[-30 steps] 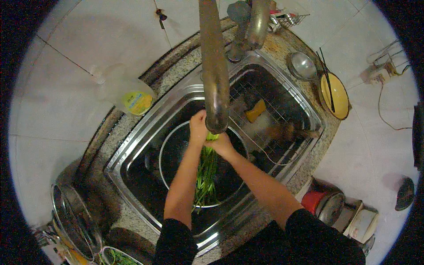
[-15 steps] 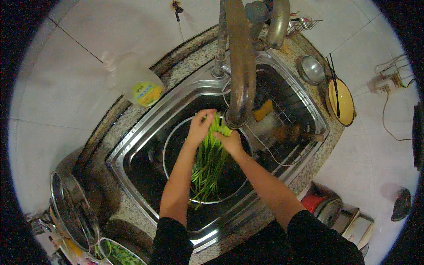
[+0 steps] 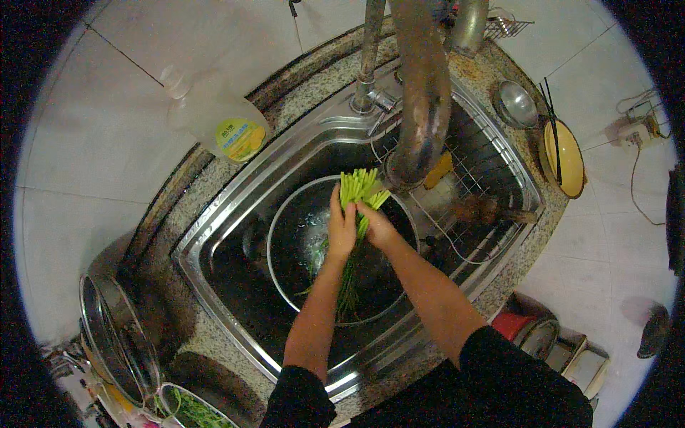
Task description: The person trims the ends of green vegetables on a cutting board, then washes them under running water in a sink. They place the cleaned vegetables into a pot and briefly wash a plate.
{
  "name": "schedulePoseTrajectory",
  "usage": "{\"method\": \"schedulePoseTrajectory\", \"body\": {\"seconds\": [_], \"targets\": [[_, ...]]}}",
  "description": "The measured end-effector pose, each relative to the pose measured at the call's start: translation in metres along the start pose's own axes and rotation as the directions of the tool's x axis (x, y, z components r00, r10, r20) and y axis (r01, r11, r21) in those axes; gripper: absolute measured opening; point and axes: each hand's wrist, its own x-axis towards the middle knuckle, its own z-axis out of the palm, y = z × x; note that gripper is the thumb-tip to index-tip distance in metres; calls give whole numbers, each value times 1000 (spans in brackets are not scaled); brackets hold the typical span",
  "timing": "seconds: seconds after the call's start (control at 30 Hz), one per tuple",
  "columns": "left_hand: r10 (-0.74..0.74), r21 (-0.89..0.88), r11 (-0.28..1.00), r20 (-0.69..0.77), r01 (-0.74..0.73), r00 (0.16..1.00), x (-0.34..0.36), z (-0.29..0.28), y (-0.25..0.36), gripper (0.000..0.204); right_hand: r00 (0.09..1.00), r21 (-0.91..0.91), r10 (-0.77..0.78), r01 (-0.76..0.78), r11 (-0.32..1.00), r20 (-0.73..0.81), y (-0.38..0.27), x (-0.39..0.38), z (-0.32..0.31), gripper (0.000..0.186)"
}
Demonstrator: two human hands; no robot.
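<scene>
A bunch of long, thin green stalks (image 3: 357, 185), pale at the cut ends, is gathered between my two hands over the sink. My left hand (image 3: 342, 232) closes round its left side, with the thumb against the stalks. On the other side my right hand (image 3: 378, 228) grips the bunch, its thumb meeting the left hand. The dark leafy ends hang down into a round, wide basin (image 3: 270, 250) with water in it, partly hidden by my forearms. Just right of the cut ends is the mouth of a thick, worn pipe spout (image 3: 421, 100).
The basin stands in a steel sink (image 3: 214, 242). A wire rack (image 3: 485, 164) holds a yellow sponge (image 3: 439, 170) and a brown brush (image 3: 478, 210). A large plastic bottle (image 3: 228, 128), a metal bowl (image 3: 517, 105), a yellow bowl (image 3: 567, 160) with chopsticks and a tray of greens (image 3: 193, 410) surround it.
Both hands have drawn together round the stalks, the left moving right and nearer me. The cut ends now stand up above the hands, and more of the basin's water shows.
</scene>
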Motion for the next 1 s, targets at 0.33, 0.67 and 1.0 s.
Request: {"method": "schedulePoseTrajectory", "body": {"seconds": [0.33,0.67,1.0], "targets": [[-217,26,974,-151,224,964,12,-1,6,41,967,-171,-241,225,959,-81,-14,-27,57,37],[-147,611,791,229,-24,962,22,-53,-52,31,884,-640,-223,-106,761,-411,-21,-35,22,58],[-353,-244,870,298,429,887,-17,4,-63,45,990,-18,15,-18,1000,-137,31,6,-28,44]]}}
